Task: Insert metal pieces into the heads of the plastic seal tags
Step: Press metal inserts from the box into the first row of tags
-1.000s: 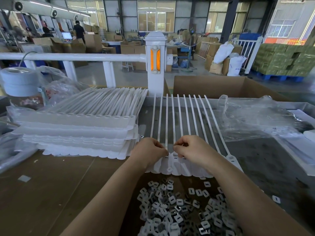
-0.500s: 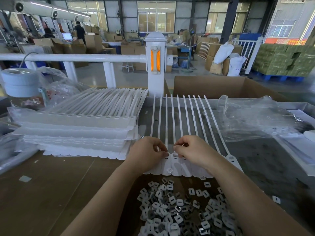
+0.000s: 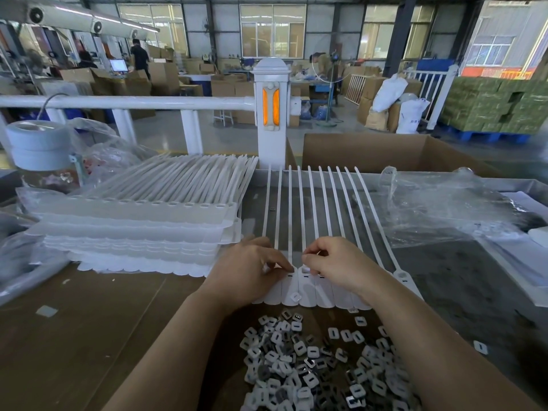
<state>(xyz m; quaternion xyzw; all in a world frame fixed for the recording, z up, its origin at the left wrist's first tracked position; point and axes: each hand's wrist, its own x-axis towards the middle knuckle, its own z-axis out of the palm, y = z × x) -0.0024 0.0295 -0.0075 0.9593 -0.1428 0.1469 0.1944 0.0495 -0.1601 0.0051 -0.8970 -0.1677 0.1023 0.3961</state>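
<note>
Brown cardboard [image 3: 89,336] covers the near part of the bench, smooth and matte. At its centre lies a white plastic strip of seal tags [image 3: 323,295], flat scalloped heads joined side by side, thin straps running toward 12 o'clock. The left hand [image 3: 252,268] rests on the heads, fingertips curled and pressing a slot. The right hand [image 3: 335,262] pinches something small between thumb and forefinger; too small to identify. Small rectangular metal pieces [image 3: 311,360] are heaped at 6 o'clock. Stacked tag sheets [image 3: 142,229] sit at 9 o'clock.
</note>
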